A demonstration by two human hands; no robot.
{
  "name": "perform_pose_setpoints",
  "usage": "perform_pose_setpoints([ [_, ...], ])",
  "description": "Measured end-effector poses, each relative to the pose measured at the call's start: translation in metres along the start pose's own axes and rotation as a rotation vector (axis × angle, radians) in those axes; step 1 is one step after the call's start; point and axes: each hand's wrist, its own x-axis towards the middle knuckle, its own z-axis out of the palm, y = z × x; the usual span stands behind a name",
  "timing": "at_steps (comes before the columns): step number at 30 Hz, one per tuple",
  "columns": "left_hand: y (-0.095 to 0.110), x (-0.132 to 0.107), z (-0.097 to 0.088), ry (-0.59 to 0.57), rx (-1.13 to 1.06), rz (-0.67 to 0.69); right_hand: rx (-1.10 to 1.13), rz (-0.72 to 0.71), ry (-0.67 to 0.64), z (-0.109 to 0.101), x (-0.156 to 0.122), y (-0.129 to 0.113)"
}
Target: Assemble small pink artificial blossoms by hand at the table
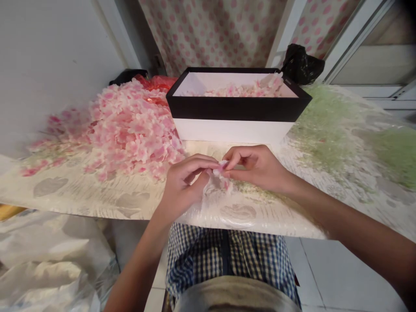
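Observation:
Between my two hands, over the near part of the table, is a small pink and white artificial flower (222,166). My left hand (190,177) pinches it from the left with thumb and fingers. From the right, my right hand (253,167) holds the same flower in a fingertip pinch. Just under the fingers are more pale petals (224,184), partly hidden by the left thumb. A large heap of pink artificial flowers (134,130) lies left of my hands. Behind them stands a white box with a black rim (238,108), with pink and white flowers inside.
Light green stem-like pieces (331,125) spread over the table's right side, with another green pile (396,151) farther right. A black plastic bag (300,65) sits behind the box. The patterned tablecloth (133,201) ends near my lap. White sacks (48,251) are at lower left.

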Motion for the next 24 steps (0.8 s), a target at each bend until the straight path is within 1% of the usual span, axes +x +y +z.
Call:
perform_pose_setpoints([
  [9,-0.0003,0.0005,0.0022,-0.002,-0.015,-0.030,0.028,-0.099,0.012,0.0025,-0.0006,0.0007],
  [14,0.0001,0.0003,0.0022,0.002,-0.004,-0.033,0.016,-0.098,0.013,0.0025,-0.0013,0.0010],
  [20,0.0017,0.0002,0.0023,-0.002,0.004,-0.042,-0.022,-0.104,-0.023,0.0024,-0.0016,0.0001],
  [24,0.0045,0.0007,0.0020,-0.008,-0.010,-0.044,-0.020,-0.127,-0.014,0.0028,-0.0012,0.0016],
])
